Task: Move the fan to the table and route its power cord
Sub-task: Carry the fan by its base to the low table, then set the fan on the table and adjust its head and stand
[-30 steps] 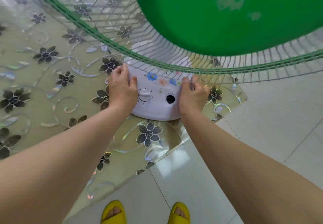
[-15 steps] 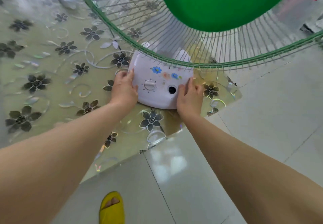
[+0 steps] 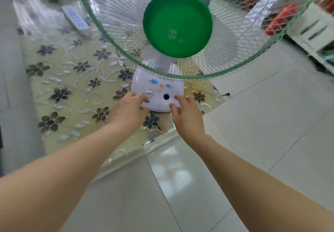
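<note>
The fan stands on the table (image 3: pixel 72 134) near its right corner. Its white base (image 3: pixel 159 88) carries a dial, a dark round hole and small flower prints. Above it the wire grille with a green rim (image 3: pixel 115 40) and the green hub (image 3: pixel 178 23) fill the top of the view. My left hand (image 3: pixel 126 110) rests with spread fingers at the base's front left, fingertips by the dial. My right hand (image 3: pixel 186 116) has its fingers apart at the base's front right, barely touching it. A small dark plug end (image 3: pixel 226 93) lies on the floor past the table corner; the cord itself is hidden.
The table wears a clear flower-patterned cover. A white remote (image 3: pixel 75 19) lies at its far side behind the grille. Pale floor tiles (image 3: pixel 253 132) stretch to the right. A white shelf unit (image 3: pixel 310 30) and red packages (image 3: pixel 282 18) stand at the upper right.
Both hands have let go of the base's sides and drawn back to its front with fingers spread. My head has pulled back and up, so the whole fan head now shows.
</note>
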